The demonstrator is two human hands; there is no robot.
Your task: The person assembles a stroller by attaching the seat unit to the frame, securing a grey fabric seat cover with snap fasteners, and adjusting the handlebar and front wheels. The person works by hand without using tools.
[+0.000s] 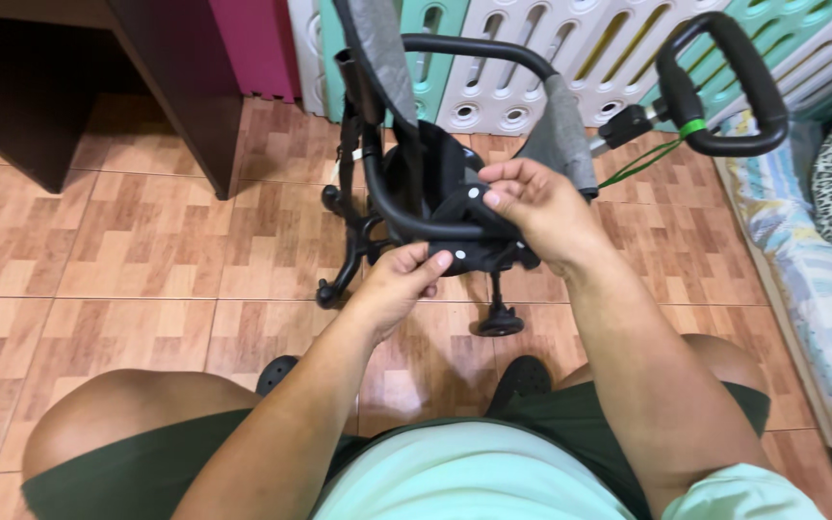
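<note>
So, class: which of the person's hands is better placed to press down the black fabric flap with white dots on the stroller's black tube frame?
Probably the right hand: its fingertips lie on the flap; the left hand grips beneath.

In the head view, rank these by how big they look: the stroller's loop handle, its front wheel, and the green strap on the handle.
1. Loop handle, clearly the largest.
2. Front wheel, much smaller.
3. Green strap, the smallest where it wraps the handle; its thin trailing cord runs longer than the wheel, so that ranking is unsure.

Brown patterned floor tiles run to a dark wooden desk, a pastel slotted play fence and a patterned mattress.
</note>
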